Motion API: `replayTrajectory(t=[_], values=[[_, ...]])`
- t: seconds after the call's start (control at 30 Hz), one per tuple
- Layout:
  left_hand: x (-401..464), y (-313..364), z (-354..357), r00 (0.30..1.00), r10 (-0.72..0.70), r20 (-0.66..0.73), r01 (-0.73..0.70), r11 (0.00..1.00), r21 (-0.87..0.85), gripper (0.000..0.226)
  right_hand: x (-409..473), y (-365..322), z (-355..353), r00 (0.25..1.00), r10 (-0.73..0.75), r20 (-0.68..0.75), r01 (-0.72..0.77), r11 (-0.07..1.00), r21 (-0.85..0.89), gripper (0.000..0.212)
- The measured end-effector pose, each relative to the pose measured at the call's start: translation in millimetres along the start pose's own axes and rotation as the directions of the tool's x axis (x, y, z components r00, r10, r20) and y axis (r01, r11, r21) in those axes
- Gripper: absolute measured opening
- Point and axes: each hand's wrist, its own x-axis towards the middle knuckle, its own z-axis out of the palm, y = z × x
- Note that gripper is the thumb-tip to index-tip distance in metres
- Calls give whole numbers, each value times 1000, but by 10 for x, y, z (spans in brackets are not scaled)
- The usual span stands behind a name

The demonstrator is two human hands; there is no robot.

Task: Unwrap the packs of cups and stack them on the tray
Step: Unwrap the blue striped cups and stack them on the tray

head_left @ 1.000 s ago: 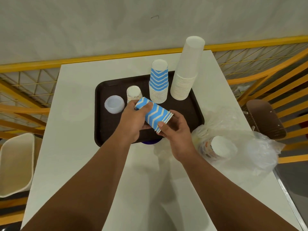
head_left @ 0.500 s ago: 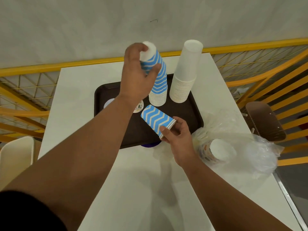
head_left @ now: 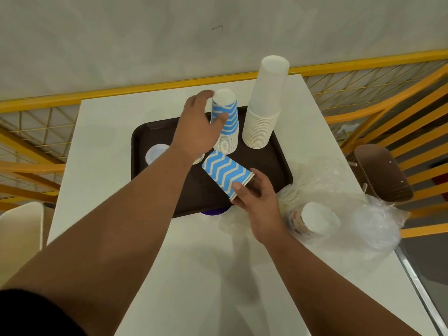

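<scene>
A dark brown tray (head_left: 271,163) lies on the white table. On it stands an upside-down stack of blue chevron cups (head_left: 226,127), and my left hand (head_left: 196,127) grips the top cup of that stack. My right hand (head_left: 257,197) holds a few nested blue chevron cups (head_left: 224,174) on their side above the tray's front. A taller stack of plain white cups (head_left: 265,105) stands at the tray's back right. A small clear cup (head_left: 155,152) sits at the tray's left, partly behind my left arm.
To the right of the tray lies crumpled clear plastic wrap (head_left: 363,214) holding a pack of printed cups (head_left: 312,220). Yellow railings (head_left: 388,105) run behind and beside the table. A brown chair (head_left: 383,173) stands at the right, a cream chair (head_left: 19,229) at the left.
My left hand took one cup off the bundle, lifted it over the blue stack and has lowered it onto the top. My right hand keeps holding the other nested cups.
</scene>
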Motion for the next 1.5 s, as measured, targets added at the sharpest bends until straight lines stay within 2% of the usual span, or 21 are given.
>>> replayTrajectory(t=[0.07,0.1,0.17,0.27,0.3,0.37,0.53,0.6,0.67,0.73,0.77,0.9,1.0,1.1,1.27,1.33,1.43,1.5], values=[[-214,-93,-13,979,-194,-64,186,976,-115,46,-4,-25,9,1000,-8,8,8,1000,12,57],[-339,-139,6,951,-305,-44,290,935,-202,43,-5,-35,17,1000,-15,13,15,1000,12,58],[-593,-191,58,890,-443,106,443,786,-432,41,-14,-53,40,999,-27,30,27,1000,15,58],[-868,-189,113,827,-450,338,539,463,-703,46,-30,-63,96,997,-38,66,38,999,-3,61],[-920,-173,114,814,-445,374,551,388,-739,45,-33,-55,110,996,-49,71,51,999,-20,59],[-959,-162,120,793,-468,390,565,326,-758,42,-41,-32,129,995,-71,75,76,995,-66,58],[-950,-151,143,765,-571,296,576,403,-711,45,-51,4,134,991,-110,80,123,976,-181,71],[-906,-145,124,789,-577,211,527,459,-716,41,-39,29,122,992,-114,59,124,973,-195,66],[-811,-132,42,849,-527,30,388,584,-713,38,-23,59,105,994,-104,22,107,980,-169,61],[-648,-91,-88,903,-382,-197,199,777,-597,40,-23,72,98,997,-78,-20,75,988,-139,63],[-551,-55,-152,921,-282,-267,103,840,-533,41,-25,72,99,997,-63,-36,58,990,-128,66],[-166,139,-243,950,56,-308,-172,916,-363,46,-26,81,105,998,-37,-56,29,990,-140,61],[86,251,-191,930,209,-304,-289,925,-248,48,-28,72,97,998,-22,-60,12,987,-159,60],[254,271,-92,947,211,-243,-260,947,-190,50,-31,62,71,998,-11,-56,2,987,-158,60],[228,88,116,994,96,53,-97,995,11,51,-41,55,51,999,-8,-52,-1,986,-166,59],[175,62,104,993,50,111,-54,998,32,54,-44,43,52,999,-11,-47,3,987,-161,59],[24,60,-4,999,3,33,-2,1000,-11,55,-48,9,63,999,-9,-34,5,991,-132,59],[-172,18,-48,992,-117,-52,111,988,-106,51,-45,-24,73,1000,-18,-25,16,995,-103,58]])
